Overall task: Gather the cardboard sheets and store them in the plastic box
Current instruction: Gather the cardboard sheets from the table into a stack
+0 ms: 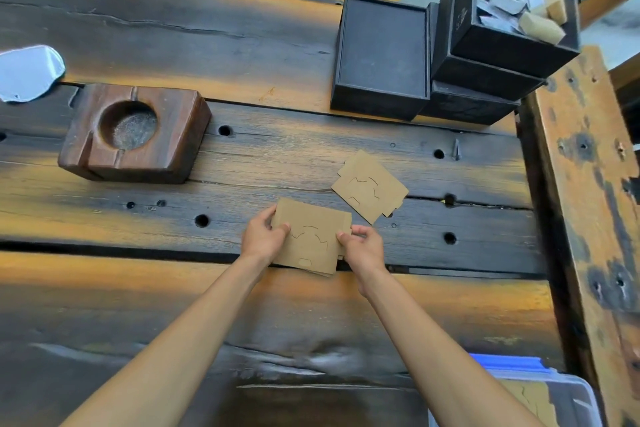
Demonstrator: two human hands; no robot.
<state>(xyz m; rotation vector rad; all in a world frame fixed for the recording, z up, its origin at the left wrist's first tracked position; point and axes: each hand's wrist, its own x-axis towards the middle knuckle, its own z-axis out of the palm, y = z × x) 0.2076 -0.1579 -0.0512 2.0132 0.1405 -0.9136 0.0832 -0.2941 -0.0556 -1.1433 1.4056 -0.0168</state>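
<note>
Dark plank counter (138, 270): your left hand (261, 236) and right hand (363, 248) pinch a small cardboard stack (311, 236) by its sides. Square its edges, then add the loose sheet (369, 185) just beyond; plastic box (568, 395) waits near right.

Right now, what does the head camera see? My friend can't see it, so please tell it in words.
Two bare hands, left hand and right hand, hold a small stack of cardboard sheets above a dark wooden table. Another cardboard sheet lies nearby, and a clear plastic box sits bottom right.
</note>
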